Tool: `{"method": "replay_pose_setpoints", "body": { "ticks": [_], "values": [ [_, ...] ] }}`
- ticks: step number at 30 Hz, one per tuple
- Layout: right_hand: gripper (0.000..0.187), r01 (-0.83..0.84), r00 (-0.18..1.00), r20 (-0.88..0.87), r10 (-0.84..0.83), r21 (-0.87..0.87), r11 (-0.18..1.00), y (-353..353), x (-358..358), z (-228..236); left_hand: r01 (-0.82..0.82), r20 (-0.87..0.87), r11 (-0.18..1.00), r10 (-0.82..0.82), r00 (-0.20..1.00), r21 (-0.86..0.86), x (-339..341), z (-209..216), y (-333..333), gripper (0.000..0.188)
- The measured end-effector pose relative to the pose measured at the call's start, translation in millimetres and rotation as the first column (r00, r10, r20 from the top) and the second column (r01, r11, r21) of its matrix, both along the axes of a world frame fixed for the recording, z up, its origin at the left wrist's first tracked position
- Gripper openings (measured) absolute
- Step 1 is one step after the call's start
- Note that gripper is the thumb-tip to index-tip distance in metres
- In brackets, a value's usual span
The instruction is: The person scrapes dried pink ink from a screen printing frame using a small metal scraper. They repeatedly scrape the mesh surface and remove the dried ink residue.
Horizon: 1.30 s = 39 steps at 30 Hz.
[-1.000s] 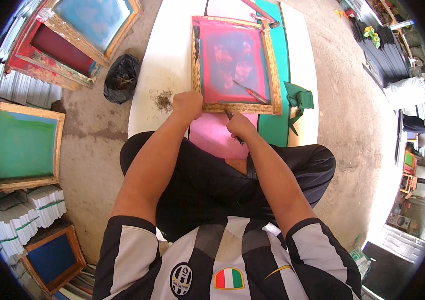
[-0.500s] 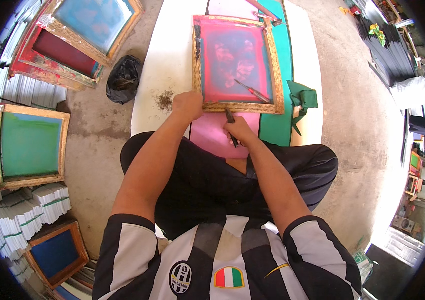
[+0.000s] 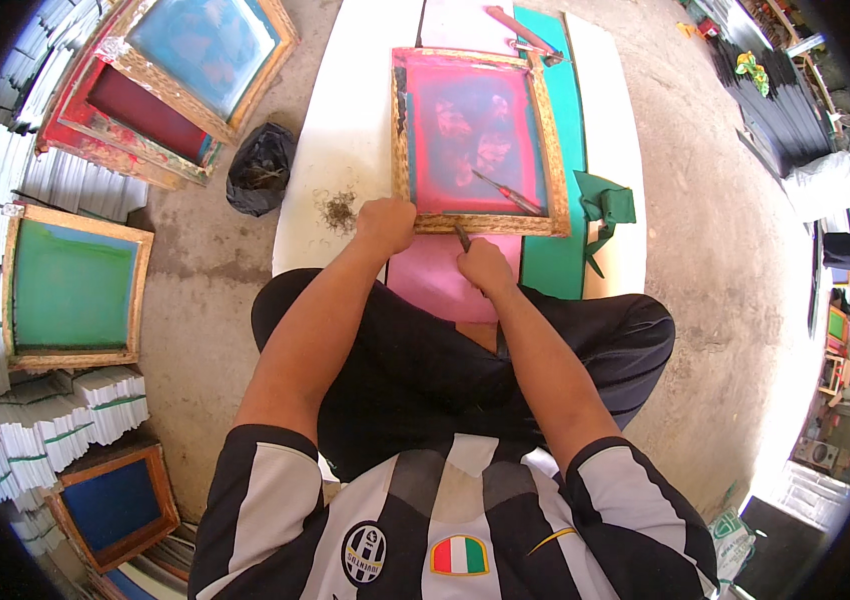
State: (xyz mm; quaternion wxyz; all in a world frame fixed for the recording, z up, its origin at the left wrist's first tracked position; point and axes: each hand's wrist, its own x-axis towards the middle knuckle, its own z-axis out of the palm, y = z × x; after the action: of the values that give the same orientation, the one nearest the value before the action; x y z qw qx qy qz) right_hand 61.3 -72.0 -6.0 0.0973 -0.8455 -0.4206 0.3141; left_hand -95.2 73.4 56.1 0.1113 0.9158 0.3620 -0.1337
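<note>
A wooden screen-printing frame (image 3: 557, 150) with pink-stained mesh lies in front of me, its near rail towards me. My left hand (image 3: 386, 227) is closed on the near left corner of this frame. In my right hand (image 3: 486, 266) is a dark pliers-like tool (image 3: 462, 236), its tip against the near rail; my fingers hide most of it. A screwdriver (image 3: 507, 193) with a red handle rests slantwise on the mesh. Left of my left hand, a small heap of dark thin bits (image 3: 339, 211) lies on the white surface.
A green cloth (image 3: 605, 200) lies right of the frame, and a reddish-handled tool (image 3: 525, 33) beyond it. On the floor at left are a black plastic bag (image 3: 261, 172), a green-meshed frame (image 3: 75, 285), more frames and stacks of white sheets (image 3: 110, 395).
The view has shifted slightly, so the whole scene sits a little lower. My right hand has turned around the dark tool, hiding its handles. My left hand stays at the corner.
</note>
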Motion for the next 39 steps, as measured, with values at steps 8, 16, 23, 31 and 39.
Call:
{"method": "replay_pose_setpoints", "body": {
  "ticks": [8,16,23,31,39],
  "values": [
    [0.036,0.050,0.972,-0.211,-0.108,-0.260,0.964,20.9,-0.5,38.2,0.028,0.032,0.999,-0.027,0.999,-0.024,3.3,5.2,3.6,0.018],
    [0.024,0.173,0.893,-0.391,-0.223,-0.160,0.972,9.7,-1.5,21.3,-0.002,0.041,0.999,0.004,0.999,-0.051,5.9,2.4,10.4,0.021],
    [0.022,0.466,0.442,-0.773,-0.455,-0.236,0.853,-7.5,6.9,21.5,-0.019,-0.006,0.992,0.019,1.000,-0.122,8.2,3.4,16.3,0.032],
    [0.021,0.402,0.467,-0.797,-0.383,-0.195,0.895,-23.4,16.5,16.4,-0.036,0.002,0.991,0.036,0.999,-0.126,8.9,2.9,17.7,0.032],
    [0.016,0.290,0.646,-0.694,-0.317,-0.162,0.943,-5.9,17.7,24.1,-0.034,-0.018,0.987,0.031,0.999,-0.159,8.9,7.7,19.1,0.033]
  ]
}}
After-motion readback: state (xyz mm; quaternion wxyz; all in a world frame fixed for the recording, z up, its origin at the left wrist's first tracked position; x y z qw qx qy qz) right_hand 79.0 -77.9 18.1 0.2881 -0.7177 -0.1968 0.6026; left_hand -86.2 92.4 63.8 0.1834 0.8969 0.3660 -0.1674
